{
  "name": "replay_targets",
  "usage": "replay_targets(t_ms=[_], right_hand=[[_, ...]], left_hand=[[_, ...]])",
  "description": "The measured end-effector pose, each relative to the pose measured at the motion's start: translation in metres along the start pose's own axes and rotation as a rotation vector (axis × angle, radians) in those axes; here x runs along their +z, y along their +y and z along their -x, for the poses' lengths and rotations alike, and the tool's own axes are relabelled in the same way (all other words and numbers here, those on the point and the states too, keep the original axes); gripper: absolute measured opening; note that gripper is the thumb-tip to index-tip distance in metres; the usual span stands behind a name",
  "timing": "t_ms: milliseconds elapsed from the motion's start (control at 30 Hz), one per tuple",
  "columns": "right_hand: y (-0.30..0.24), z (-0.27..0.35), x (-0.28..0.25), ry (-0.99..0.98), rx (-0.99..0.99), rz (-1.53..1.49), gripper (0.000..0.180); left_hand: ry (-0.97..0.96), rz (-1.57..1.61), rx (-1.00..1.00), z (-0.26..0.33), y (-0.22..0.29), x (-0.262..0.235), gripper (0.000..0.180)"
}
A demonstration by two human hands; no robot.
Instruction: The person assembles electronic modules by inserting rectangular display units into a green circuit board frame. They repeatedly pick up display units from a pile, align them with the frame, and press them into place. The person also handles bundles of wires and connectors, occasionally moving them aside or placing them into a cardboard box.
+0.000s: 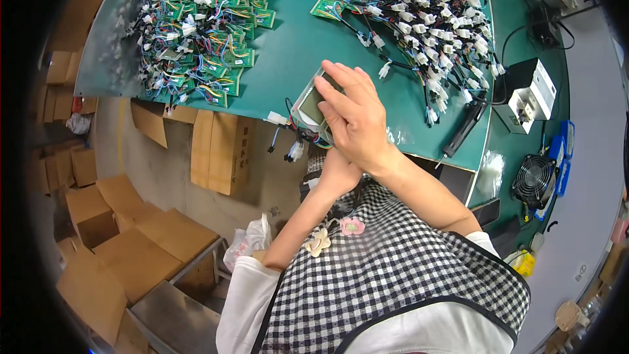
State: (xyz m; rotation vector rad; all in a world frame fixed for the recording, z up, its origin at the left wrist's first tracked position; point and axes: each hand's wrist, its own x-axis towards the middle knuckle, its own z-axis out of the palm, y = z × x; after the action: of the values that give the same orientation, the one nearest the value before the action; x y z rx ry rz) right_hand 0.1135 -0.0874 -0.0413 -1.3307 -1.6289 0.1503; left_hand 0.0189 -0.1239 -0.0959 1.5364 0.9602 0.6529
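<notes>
A circuit board with an LCD screen [310, 106] and trailing wires is held near the table's front edge. My right hand [357, 117] lies across its right side, with the fingers stretched out and covering part of the screen. Below it, my left hand [341, 169] reaches under the board and supports it; its fingers are hidden by the board and my right hand. White and black connectors [296, 151] dangle from the board's lower left. A pile of green circuit boards with coloured wires [196, 33] lies on the left of the table, and another wired bunch with white connectors [426, 26] is at the right.
An electric screwdriver [465, 128] lies on the green table [295, 39] at the right, beside a box-shaped power unit [527, 97]. Beyond that are a black fan [533, 179] and a plastic bag [490, 174]. Cardboard boxes [137, 242] stand on the floor at the left.
</notes>
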Motion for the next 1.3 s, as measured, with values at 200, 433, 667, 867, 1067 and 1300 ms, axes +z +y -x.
replay_targets(t_ms=[200,433,667,867,1067,1300], right_hand=[[0.003,-0.005,-0.007,0.017,0.093,0.112,0.039],[0.002,-0.003,-0.011,0.084,0.02,0.122,0.025],[-0.007,-0.007,-0.024,-0.018,0.072,-0.03,0.029],[-0.004,-0.034,-0.038,-0.458,0.058,0.068,0.04],[-0.002,-0.043,-0.041,-0.516,0.178,-0.076,0.024],[0.055,-0.032,-0.056,0.237,0.276,0.039,0.006]], left_hand=[[-0.105,0.047,-0.041,0.001,0.001,0.0,0.031],[-0.086,0.012,-0.037,0.002,0.004,0.003,0.033],[-0.003,-0.019,0.016,-0.004,0.004,0.001,0.034],[-0.05,0.02,-0.141,0.0,0.021,0.002,0.037],[-0.046,0.072,-0.129,0.0,0.014,0.003,0.032],[0.145,0.054,-0.085,0.002,0.011,-0.01,0.03]])
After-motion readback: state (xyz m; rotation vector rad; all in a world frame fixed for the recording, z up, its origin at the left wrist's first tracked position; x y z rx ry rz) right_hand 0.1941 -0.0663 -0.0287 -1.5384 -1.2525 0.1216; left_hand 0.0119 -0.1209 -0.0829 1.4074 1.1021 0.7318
